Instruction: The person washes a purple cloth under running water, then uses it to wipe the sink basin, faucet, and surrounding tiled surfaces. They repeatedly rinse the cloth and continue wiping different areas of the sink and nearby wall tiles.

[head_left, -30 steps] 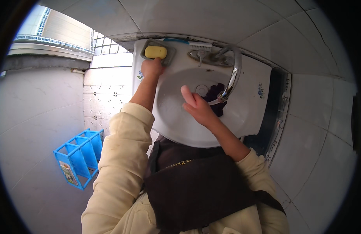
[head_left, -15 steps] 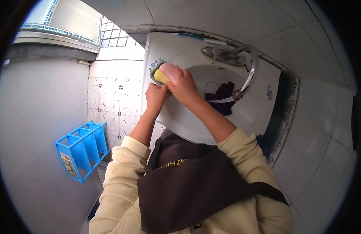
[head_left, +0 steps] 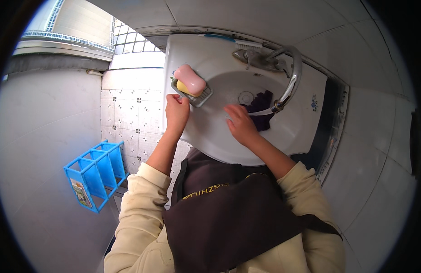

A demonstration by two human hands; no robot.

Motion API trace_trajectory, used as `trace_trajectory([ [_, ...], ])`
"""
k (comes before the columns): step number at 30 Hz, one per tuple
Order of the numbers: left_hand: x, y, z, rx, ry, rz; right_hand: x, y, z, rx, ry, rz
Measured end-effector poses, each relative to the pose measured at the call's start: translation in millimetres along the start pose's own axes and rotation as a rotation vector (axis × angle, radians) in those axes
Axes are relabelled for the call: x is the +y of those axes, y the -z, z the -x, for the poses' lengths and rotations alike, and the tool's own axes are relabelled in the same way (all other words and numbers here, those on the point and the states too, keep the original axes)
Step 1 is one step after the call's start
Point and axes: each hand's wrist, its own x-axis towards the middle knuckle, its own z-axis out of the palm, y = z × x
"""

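My left hand [head_left: 177,113] curled, grip unclear, beside the soap dish [head_left: 202,98], pink soap [head_left: 191,79] atop yellow soap [head_left: 184,89], upper middle of frame, my right hand [head_left: 242,123] loosely open, empty, near purple cloth [head_left: 264,121].

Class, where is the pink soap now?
In the head view, the pink soap lies atop the yellow soap in the dish, at the left end of the white sink.

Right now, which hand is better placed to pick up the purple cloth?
Probably the right hand: it appears empty, above the sink and close to the purple cloth. The left hand is farther off, beside the soap dish.
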Motion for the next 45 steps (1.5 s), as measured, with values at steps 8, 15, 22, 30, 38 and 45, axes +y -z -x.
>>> trace_trajectory([
  [8, 12.3, -7.0, 4.0, 0.288, -0.536, -0.078, 84.4, -26.1, 45.0, -0.285, -0.446, 0.289],
  [15, 33.3, -28.8, 47.2, 0.079, -0.577, -0.004, 91.3, -10.4, 37.5, -0.238, -0.439, 0.101],
  [22, 29.0, -71.9, 72.8, -0.118, -0.531, 0.092, 72.3, 111.5, 36.8, 0.074, -0.56, -0.467],
  [30, 34.6, -93.1, 76.6, -0.111, -0.46, 0.063, 88.6, 268.9, -8.0, 0.167, -0.65, -0.272],
  [38, 16.4, -108.7, 76.5, -0.189, -0.313, 0.019, 189.3, 231.9, -15.0, 0.315, -0.738, 0.115],
  [45, 9.4, -113.5, 79.8, -0.194, -0.24, 0.031, 173.8, 169.7, -35.1, 0.249, -0.198, 0.554],
])
